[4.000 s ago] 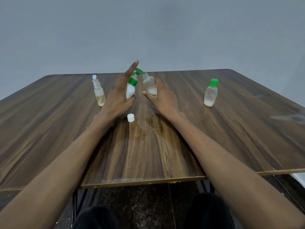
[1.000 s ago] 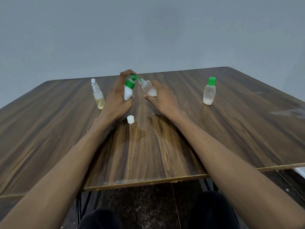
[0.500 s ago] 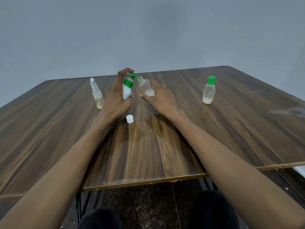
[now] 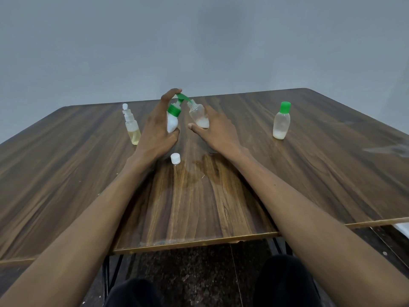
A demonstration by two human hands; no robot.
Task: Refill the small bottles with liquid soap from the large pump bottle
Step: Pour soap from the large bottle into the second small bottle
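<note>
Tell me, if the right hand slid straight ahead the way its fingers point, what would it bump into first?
Probably nothing new: the right hand already holds the small clear bottle, tilted toward the pump bottle. Beyond it, only bare table shows, then the wall, though depth is hard to judge.

Arms: my two forearms are bare to the frame's edge, no sleeves showing.
Wrists: no watch or band.
My left hand (image 4: pixel 155 131): no rings or glove.
My right hand (image 4: pixel 218 131): likewise bare.
Legs: dark trousers over my knees (image 4: pixel 285 282).

Wooden table (image 4: pixel 309 173): spray bottle (image 4: pixel 132 127), green-capped bottle (image 4: pixel 281 121), white cap (image 4: pixel 175 158).
</note>
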